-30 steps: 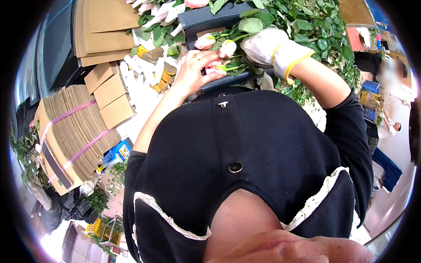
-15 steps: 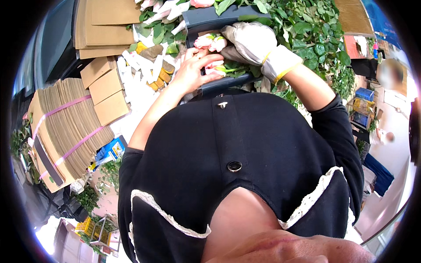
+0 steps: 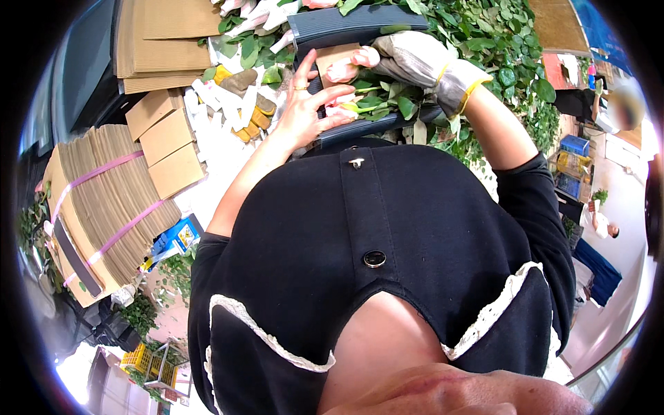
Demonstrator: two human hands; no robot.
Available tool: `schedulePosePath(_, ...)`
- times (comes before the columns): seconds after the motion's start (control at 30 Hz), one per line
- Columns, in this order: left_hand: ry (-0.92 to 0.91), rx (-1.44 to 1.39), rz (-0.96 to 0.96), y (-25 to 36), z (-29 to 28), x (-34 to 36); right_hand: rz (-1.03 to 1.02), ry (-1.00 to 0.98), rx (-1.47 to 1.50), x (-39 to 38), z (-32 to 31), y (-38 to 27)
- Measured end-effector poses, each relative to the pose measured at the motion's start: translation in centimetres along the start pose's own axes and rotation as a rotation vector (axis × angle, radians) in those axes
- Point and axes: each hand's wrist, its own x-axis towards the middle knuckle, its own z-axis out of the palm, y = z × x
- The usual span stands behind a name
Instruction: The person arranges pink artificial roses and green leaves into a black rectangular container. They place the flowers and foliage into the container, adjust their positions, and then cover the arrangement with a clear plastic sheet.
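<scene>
My left hand (image 3: 302, 107) is bare, with a ring on one finger. Its fingers are spread over the left end of a dark ribbed trough (image 3: 360, 24), touching a pink rose (image 3: 337, 111) that lies there with green stems. On my right hand (image 3: 415, 61) is a grey-white glove with a yellow cuff. It is closed at the trough's far side, and pink rose heads (image 3: 342, 70) stick out at its fingertips; their stems are hidden by the glove. A piece of brown cardboard (image 3: 333, 57) lies inside the trough, behind the rose heads.
Leafy stems (image 3: 484, 41) are heaped to the right of the trough. At left lie white paper-like pieces (image 3: 214, 100), yellow-grey gloves (image 3: 257, 119), cardboard sheets (image 3: 169, 66) and a strapped cardboard stack (image 3: 114, 187). A person in white (image 3: 600, 220) is far right.
My gloved right hand has shifted right and slightly up, with rose heads moving along. My left fingers have spread wider, one now pointing up the trough. More cardboard shows between the hands.
</scene>
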Motion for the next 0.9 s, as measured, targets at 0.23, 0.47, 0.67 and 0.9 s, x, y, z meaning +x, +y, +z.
schedulePosePath(0.23, -0.050, 0.111, 0.145, 0.1, -1.0, 1.2, -0.106, 0.192, -0.102, -0.9, 2.4, -1.6)
schedulePosePath(0.47, -0.135, 0.010, 0.068, 0.1, -1.9, 2.8, -0.065, 0.252, 0.080, -0.9, -0.6, -1.1)
schedulePosePath(0.67, -0.014, 0.039, -0.094, 0.6, -0.3, 2.0, 0.040, 0.276, -0.257, 2.3, 2.4, -3.9)
schedulePosePath(0.9, 0.139, 0.361, 0.078, 1.6, -0.7, 2.9, 0.031, 0.104, -0.120, 2.3, 2.6, -4.2)
